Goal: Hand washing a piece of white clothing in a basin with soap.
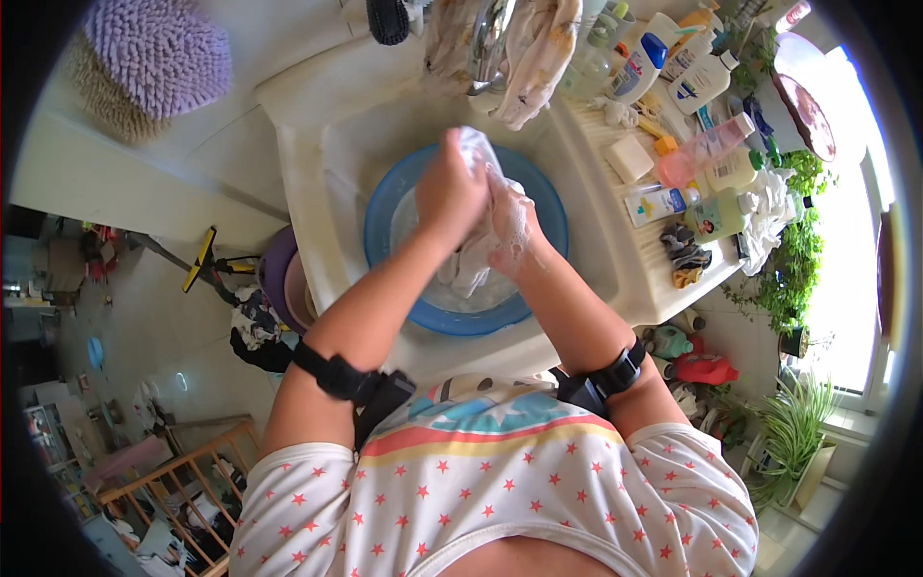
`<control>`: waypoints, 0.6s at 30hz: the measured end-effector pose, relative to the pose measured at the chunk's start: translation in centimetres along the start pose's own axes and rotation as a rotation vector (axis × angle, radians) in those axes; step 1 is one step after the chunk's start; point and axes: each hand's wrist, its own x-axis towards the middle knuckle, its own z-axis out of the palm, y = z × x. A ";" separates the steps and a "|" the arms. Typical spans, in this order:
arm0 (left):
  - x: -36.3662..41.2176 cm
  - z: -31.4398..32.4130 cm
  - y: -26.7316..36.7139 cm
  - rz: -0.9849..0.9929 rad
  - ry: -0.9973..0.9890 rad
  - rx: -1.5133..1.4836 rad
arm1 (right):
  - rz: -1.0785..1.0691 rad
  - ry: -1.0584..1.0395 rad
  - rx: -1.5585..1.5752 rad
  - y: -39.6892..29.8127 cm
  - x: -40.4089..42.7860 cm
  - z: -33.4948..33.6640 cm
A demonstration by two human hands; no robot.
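Both of my hands grip a wet white cloth (467, 270) above a blue plastic basin (533, 169). My left hand (453, 191) is closed around its upper part, and a fold of the cloth shows beyond the fingers. Suds cover my right hand (513, 223), which holds the cloth close beside the left. The lower end of the cloth hangs down over cloudy, soapy water (411, 223) in the basin. Around the basin is a cream-coloured laundry sink (306, 209). My fingers hide part of the cloth.
A chrome faucet (492, 50) with cloth draped beside it overhangs the sink's back. On the ribbed right ledge are a soap bar (629, 159), a white tube (657, 205), a pink bottle (703, 151) and several other bottles. A purple bucket (274, 278) stands at the left.
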 end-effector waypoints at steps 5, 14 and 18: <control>-3.6 1.2 2.7 0.130 -0.108 0.042 | -0.159 -0.684 0.445 3.3 10.2 -7.9; -3.6 0.9 2.8 0.145 -0.102 0.022 | -0.136 -0.366 0.304 3.0 9.3 -6.5; 0.3 1.3 -1.7 0.114 0.061 0.096 | 0.010 -0.232 0.138 1.5 5.2 -2.9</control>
